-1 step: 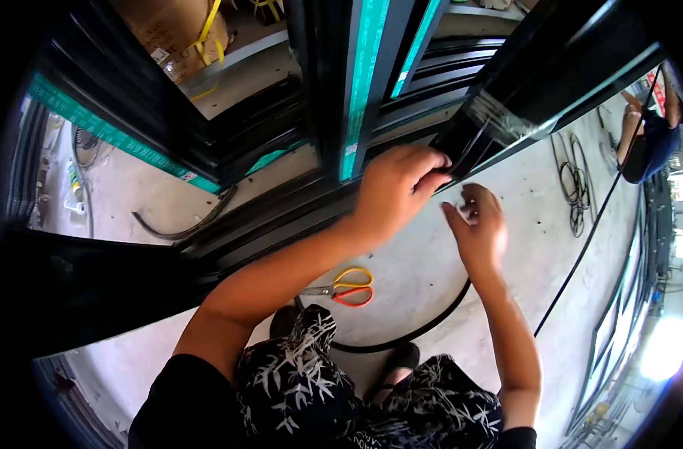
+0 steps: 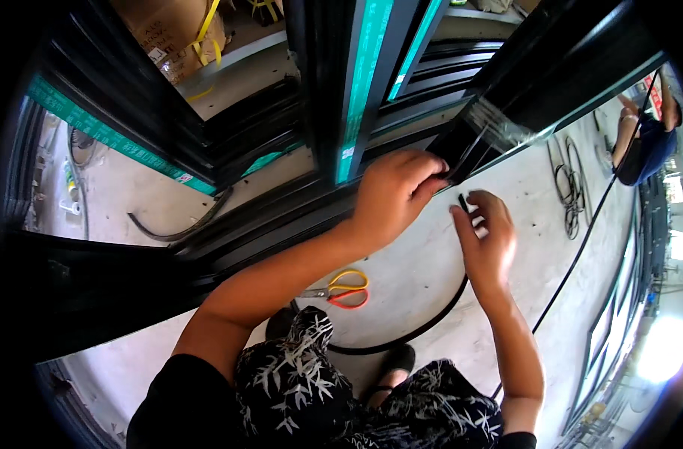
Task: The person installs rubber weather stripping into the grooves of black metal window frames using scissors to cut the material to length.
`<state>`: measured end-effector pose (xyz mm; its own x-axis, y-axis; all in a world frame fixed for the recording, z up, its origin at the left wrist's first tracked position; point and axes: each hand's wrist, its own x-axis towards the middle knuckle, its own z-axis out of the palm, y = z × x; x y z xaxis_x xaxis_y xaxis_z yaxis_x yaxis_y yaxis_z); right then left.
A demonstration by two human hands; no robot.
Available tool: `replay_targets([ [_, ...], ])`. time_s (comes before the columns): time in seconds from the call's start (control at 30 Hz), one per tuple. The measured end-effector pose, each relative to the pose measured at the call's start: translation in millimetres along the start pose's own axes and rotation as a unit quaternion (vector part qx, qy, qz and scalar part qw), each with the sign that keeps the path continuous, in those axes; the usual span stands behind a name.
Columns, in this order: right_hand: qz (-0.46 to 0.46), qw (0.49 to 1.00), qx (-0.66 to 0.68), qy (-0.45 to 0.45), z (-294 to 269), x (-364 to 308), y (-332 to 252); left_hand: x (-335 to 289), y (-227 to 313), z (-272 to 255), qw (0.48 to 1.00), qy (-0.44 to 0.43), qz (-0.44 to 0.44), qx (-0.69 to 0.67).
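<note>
My left hand (image 2: 397,196) is at the lower corner of a black frame (image 2: 281,206), thumb and forefinger pinched together against its edge. Whatever lies between those fingertips is hidden. Just to the right, my right hand (image 2: 491,243) has its thumb and fingers around the end of a black rubber strip (image 2: 463,200). A longer black strip (image 2: 437,318) shows below that wrist and curves over the floor toward my feet; whether both are one piece cannot be seen. Clear film (image 2: 498,123) is wrapped around the frame's right member.
Scissors (image 2: 349,289) with yellow and red handles lie on the floor below my left forearm. A coiled black cord (image 2: 571,183) is on the right, near another person (image 2: 644,146). A cardboard box (image 2: 169,37) stands behind the frame; a loose black strip (image 2: 180,233) lies at left.
My right hand has shifted slightly right, away from the left hand, and the black strip's end now shows in its fingers. My left hand stays at the frame corner.
</note>
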<state>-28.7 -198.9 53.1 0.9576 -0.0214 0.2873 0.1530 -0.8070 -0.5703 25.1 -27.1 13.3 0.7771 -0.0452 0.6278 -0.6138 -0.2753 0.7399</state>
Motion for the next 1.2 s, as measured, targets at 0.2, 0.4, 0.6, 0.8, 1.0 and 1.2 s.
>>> replay_targets([
  [0.2,-0.018,1.0,0.015,-0.005,-42,33,-48,22,31,3,0.997,0.018,-0.032,-0.073],
  [0.4,0.036,0.993,0.046,0.101,-1,32,-53,19,26,15,0.985,0.051,-0.11,-0.126],
  [0.6,-0.007,0.968,-0.047,0.246,32,37,-57,30,26,25,0.987,0.118,-0.089,-0.069],
  [0.8,-0.024,0.954,-0.036,0.295,38,40,-60,33,27,26,0.983,0.129,-0.087,-0.099],
  [1.0,-0.028,0.953,-0.042,0.3,34,44,-61,37,26,34,0.977,0.15,-0.083,-0.124],
  [1.2,-0.021,0.965,-0.028,0.261,21,34,-55,30,30,30,0.987,0.112,-0.085,-0.074],
])
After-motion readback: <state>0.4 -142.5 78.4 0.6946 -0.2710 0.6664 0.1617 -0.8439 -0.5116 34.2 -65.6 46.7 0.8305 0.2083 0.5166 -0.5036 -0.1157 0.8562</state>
